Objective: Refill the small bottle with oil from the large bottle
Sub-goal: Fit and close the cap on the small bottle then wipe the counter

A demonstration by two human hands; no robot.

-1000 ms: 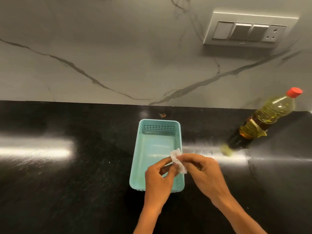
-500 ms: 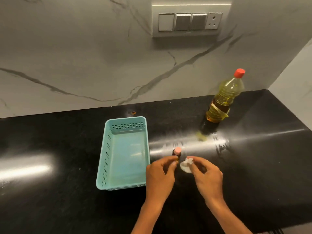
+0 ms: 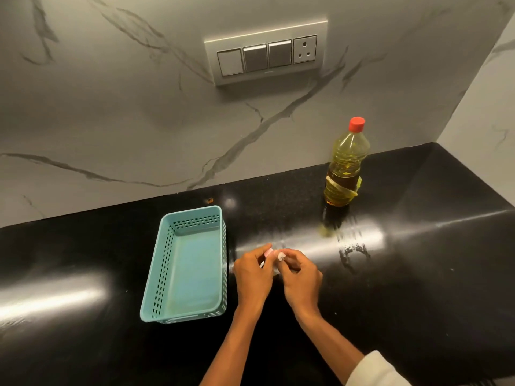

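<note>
The large oil bottle (image 3: 347,162), clear plastic with yellow oil and a red cap, stands upright at the back right of the black counter. My left hand (image 3: 252,270) is closed around the small bottle (image 3: 268,252), of which only the pink cap top shows. My right hand (image 3: 299,271) pinches a small white tissue (image 3: 281,256) right against that cap. Both hands meet just right of the teal basket, well in front and to the left of the large bottle.
An empty teal perforated basket (image 3: 161,274) lies left of my hands. Behind runs the marble backsplash with a switch panel (image 3: 267,52). A side wall closes the counter at the far right. Smears mark the counter (image 3: 354,250) near the large bottle.
My hands moved from above the basket to the counter just right of it. The small bottle's pink cap appeared in my left hand, and the tissue now touches it. The camera view turned right.
</note>
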